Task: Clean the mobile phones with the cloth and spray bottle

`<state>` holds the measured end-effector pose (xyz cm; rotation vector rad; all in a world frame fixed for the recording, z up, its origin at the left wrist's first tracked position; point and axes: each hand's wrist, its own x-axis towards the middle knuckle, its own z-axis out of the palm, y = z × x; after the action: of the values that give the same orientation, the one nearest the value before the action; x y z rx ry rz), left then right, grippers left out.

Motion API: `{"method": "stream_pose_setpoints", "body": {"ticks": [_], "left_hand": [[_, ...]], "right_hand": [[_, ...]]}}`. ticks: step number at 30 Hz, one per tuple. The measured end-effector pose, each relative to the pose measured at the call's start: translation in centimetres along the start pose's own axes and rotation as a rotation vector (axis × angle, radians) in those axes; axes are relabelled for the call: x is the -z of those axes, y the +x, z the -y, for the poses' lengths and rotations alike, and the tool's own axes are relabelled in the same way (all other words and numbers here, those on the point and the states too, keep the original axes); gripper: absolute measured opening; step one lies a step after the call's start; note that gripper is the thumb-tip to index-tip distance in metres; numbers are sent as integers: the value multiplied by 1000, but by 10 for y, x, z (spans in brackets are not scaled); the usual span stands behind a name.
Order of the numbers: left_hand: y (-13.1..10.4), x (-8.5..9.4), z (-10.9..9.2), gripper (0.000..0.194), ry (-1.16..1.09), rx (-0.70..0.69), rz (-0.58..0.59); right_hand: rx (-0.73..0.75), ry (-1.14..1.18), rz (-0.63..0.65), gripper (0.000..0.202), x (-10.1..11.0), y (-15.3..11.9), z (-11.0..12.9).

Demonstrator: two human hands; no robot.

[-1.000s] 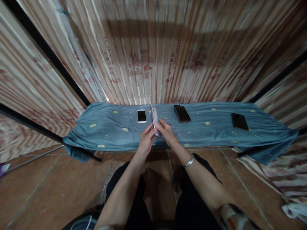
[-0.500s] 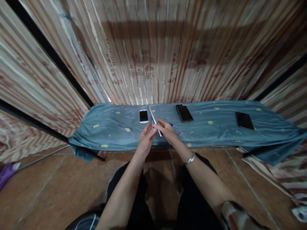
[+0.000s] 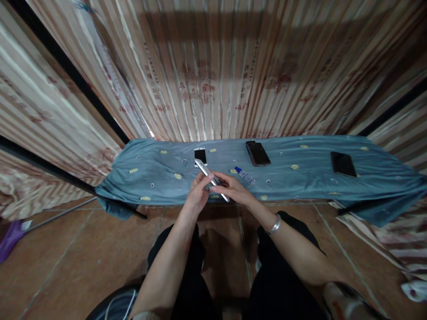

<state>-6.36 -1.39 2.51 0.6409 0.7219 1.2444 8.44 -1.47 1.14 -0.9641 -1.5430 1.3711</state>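
A slim silver-white phone (image 3: pixel 212 180) is held edge-up and slanting between both hands, above the cloth's near edge. My left hand (image 3: pixel 199 192) grips its left side, with the thumb against it. On its right side, my right hand (image 3: pixel 231 187) has its fingers and thumb closed on the phone. Just beyond the held phone lies a white phone (image 3: pixel 200 155) with a dark screen, its lower edge partly covered. A small clear bottle with a blue cap (image 3: pixel 245 175) rests on the cloth to the right of my right hand.
Blue patterned cloth (image 3: pixel 160 178) covers the long narrow table. Farther right lie a thick dark phone (image 3: pixel 258 154) and a flat black device (image 3: pixel 343 164). Striped curtains (image 3: pixel 213 80) hang behind, dark poles slant at both sides, and a purple item (image 3: pixel 11 240) is on the floor at left.
The held phone has tilted and come slightly nearer, its top end now overlapping the white phone. My right hand has shifted down, showing the whole bottle.
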Motion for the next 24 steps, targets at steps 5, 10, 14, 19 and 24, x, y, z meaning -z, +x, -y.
{"method": "stream_pose_setpoints", "body": {"ticks": [5, 10, 14, 19, 24], "left_hand": [[-2, 1, -2, 41, 55, -27, -33], [-2, 1, -3, 48, 104, -84, -41], [-1, -2, 1, 57, 134, -152, -40], [3, -6, 5, 64, 207, -223, -46], [7, -6, 9, 64, 286, -310, -48]], "right_hand": [[-18, -42, 43, 71, 7, -7, 0], [-75, -94, 32, 65, 7, -13, -3], [-186, 79, 1, 57, 0, -17, -10], [-332, 432, -28, 44, -7, -19, -13], [-358, 572, -65, 33, -8, -19, -11]]}}
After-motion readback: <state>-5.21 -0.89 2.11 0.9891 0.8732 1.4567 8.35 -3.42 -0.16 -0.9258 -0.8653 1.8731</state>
